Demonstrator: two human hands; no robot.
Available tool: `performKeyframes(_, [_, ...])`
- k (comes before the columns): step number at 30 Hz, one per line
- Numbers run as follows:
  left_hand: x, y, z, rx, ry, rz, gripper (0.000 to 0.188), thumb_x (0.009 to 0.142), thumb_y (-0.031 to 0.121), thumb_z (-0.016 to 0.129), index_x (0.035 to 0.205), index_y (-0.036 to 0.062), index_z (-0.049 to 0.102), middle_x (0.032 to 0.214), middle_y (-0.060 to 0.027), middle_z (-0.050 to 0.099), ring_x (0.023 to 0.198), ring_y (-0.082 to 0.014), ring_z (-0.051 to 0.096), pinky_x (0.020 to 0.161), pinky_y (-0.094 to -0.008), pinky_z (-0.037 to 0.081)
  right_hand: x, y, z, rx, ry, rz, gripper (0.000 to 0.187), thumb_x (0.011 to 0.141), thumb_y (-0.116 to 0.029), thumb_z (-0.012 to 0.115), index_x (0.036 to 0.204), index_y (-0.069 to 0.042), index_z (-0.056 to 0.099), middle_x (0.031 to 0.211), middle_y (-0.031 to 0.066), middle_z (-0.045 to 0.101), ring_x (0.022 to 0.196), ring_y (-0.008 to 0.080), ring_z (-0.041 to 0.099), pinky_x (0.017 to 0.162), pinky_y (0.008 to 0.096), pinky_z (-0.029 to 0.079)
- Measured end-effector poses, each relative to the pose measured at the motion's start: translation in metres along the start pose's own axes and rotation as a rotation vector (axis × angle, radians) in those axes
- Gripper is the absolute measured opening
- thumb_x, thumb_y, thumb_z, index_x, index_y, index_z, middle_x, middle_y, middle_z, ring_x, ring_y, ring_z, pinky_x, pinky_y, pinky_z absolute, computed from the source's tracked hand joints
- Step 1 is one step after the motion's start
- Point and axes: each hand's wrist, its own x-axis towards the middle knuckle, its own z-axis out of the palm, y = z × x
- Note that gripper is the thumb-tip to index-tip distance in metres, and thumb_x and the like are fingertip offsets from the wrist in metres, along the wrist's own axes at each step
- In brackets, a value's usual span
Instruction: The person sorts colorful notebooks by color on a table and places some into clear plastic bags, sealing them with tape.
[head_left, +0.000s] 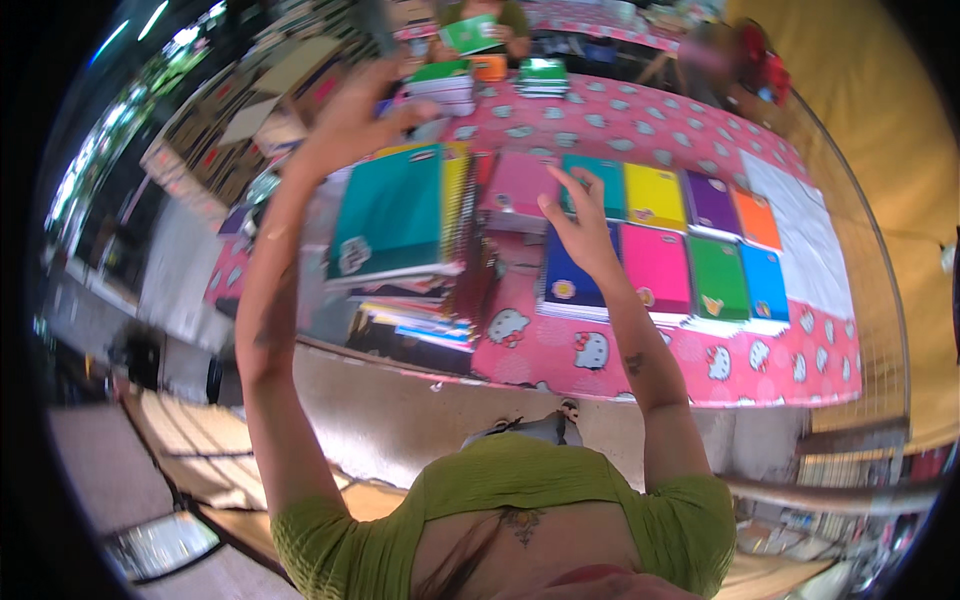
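My left hand [350,125] is raised, slightly blurred, beyond a tall stack of spiral notebooks; its thumb stands apart from the fingers and nothing shows in it. The stack's top notebook [390,215] is teal, with a yellow one [456,200] partly under it. Thumb and fingers spread, my right hand [582,222] is over the rows of notebooks, nearest the light pink notebook [520,185] and a teal one [608,185]. Whether it touches either, I cannot tell. Close below it are a dark blue notebook [572,275] and a hot pink one [655,265].
Yellow [653,195], purple [712,203], orange [757,218], green [717,278] and blue [765,283] notebooks lie to the right on a pink cartoon-cat tablecloth [640,375]. Across the table a person holds a green notebook [470,35] near more stacks [440,88]. Cardboard boxes [225,130] stand left.
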Motion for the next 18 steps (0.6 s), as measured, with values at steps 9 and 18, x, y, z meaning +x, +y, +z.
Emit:
performKeyframes(9, [0.008, 0.259, 0.181, -0.498, -0.092, 0.172, 0.078, 0.078, 0.034, 0.076, 0.144, 0.0099, 0.041, 0.141, -0.0250, 0.039, 0.129, -0.0421, 0.040, 0.103, -0.0463, 0.037, -0.050, 0.270, -0.301, -0.566, 0.322, 0.422, 0.053, 0.082, -0.033, 0.070, 0.128, -0.011, 0.058, 0.135, 0.0234, 0.045, 0.126, 0.0395, 0.044, 0.103, 0.0481, 0.039])
performKeyframes(18, [0.201, 0.284, 0.552, -0.361, -0.158, -0.329, 0.071, 0.082, 0.037, 0.071, 0.131, -0.0068, 0.044, 0.116, -0.0301, 0.054, 0.106, -0.0438, 0.055, 0.086, -0.0491, 0.049, -0.051, 0.395, -0.463, -0.829, 0.462, 0.974, 0.071, 0.078, -0.037, 0.071, 0.141, -0.019, 0.044, 0.136, 0.0169, 0.051, 0.121, 0.0330, 0.053, 0.102, 0.0517, 0.038])
